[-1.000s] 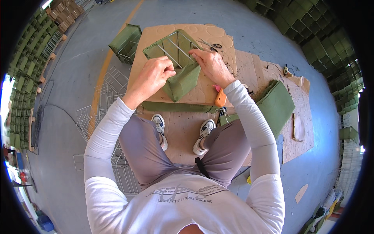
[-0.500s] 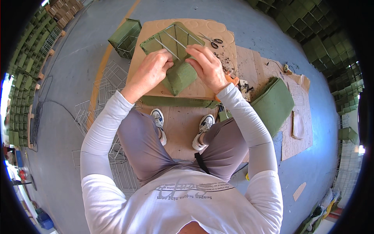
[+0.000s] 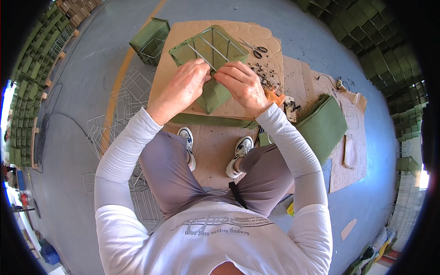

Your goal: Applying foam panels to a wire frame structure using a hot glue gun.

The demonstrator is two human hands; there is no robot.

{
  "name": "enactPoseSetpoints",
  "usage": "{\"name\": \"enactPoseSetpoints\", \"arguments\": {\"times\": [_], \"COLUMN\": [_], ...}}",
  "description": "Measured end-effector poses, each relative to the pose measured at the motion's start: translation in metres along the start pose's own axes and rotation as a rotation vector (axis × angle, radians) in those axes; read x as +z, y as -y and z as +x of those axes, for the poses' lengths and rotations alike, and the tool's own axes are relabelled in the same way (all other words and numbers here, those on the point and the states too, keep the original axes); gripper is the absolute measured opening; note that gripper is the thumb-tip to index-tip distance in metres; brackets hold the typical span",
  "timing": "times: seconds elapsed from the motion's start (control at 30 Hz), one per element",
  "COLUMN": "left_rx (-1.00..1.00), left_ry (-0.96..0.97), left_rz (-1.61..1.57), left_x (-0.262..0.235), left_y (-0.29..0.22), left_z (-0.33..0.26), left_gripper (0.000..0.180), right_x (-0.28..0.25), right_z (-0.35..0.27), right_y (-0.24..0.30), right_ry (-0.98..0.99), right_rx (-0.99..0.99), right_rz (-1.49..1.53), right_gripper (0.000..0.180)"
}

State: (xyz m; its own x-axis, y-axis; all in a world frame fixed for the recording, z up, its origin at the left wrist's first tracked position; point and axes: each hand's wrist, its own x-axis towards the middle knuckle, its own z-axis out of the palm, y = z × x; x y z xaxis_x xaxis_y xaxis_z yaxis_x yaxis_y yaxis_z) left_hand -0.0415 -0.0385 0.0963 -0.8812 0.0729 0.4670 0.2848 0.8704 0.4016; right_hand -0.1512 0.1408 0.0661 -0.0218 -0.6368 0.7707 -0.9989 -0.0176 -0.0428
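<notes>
1. The green box (image 3: 214,98), a cloth-covered wire frame, lay tilted on the cardboard-topped table (image 3: 165,75), in front of the person, with thin metal bars (image 3: 215,49) running across its open side.
2. The left hand (image 3: 183,85) had its fingers bent and pinched on the box where a bar met the cloth of the near panel.
3. The right hand (image 3: 243,85) came in from the other side, thumb and fingers likewise pinching the cloth there; the two sets of fingertips nearly met. Exactly what lay between them was hidden.
4. To the far right of the box, black-handled scissors (image 3: 255,48) lay on the table with their blades parted.
5. Small dark scraps (image 3: 266,75) were scattered near the table's right side, and an orange object (image 3: 275,97) showed just beside the right wrist.
6. Farther right, folded green cloth (image 3: 323,121) rested over floor cardboard (image 3: 337,176).
7. At the far left, a second green box (image 3: 149,41) stood beside the table; bare wire frames (image 3: 119,110) were heaped on the floor nearer the person.
</notes>
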Motion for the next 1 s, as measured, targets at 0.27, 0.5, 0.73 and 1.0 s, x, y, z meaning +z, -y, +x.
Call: {"name": "enactPoseSetpoints", "arguments": {"times": [0.27,0.5,0.73,1.0], "left_rx": [-0.099,-0.147,-0.119,-0.031], "left_ry": [0.200,0.355,0.439,0.429], "left_rz": [-0.230,-0.280,-0.274,-0.190], "left_x": [-0.030,-0.042,-0.043,-0.049], "left_y": [-0.001,-0.002,-0.001,0.015], "left_z": [0.010,0.018,0.028,0.030], "left_gripper": [0.015,0.015,0.016,0.017], "right_x": [-0.005,-0.006,-0.003,0.007], "right_z": [0.005,0.003,-0.004,0.006], "right_y": [0.002,0.006,0.003,0.000], "right_ry": [0.078,0.099,0.068,0.043], "right_rx": [0.020,0.041,0.090,0.089], "right_rz": [0.040,0.060,0.057,0.084], "right_gripper": [0.031,0.033,0.031,0.030]}}
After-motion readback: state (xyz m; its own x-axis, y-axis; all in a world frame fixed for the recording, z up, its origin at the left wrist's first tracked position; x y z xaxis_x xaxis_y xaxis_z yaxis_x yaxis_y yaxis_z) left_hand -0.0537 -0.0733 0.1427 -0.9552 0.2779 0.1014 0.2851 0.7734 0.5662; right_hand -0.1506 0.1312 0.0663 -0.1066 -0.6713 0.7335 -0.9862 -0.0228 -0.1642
